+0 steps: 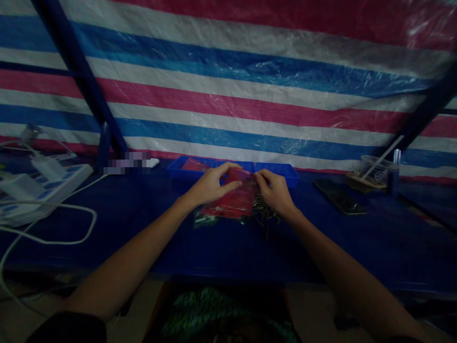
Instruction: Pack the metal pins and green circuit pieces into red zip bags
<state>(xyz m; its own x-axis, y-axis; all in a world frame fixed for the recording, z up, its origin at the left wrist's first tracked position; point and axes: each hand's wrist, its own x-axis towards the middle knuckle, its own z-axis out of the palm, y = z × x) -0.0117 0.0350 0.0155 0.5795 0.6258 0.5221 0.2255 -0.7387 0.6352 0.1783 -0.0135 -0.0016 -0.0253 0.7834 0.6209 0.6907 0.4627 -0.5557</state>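
Both my hands hold a small red plastic bag above the dark blue table. My left hand pinches its top left edge and my right hand pinches its top right edge. Under my right hand lies a pile of small metal nails or screws. More small bags lie flat beneath the red one. A shallow blue tray stands just behind my hands, with something red inside it at the left.
A white power strip with plugs and cables sits at the left. A dark phone lies at the right, near a clear cup with a straw and a small bottle. A striped tarp hangs behind.
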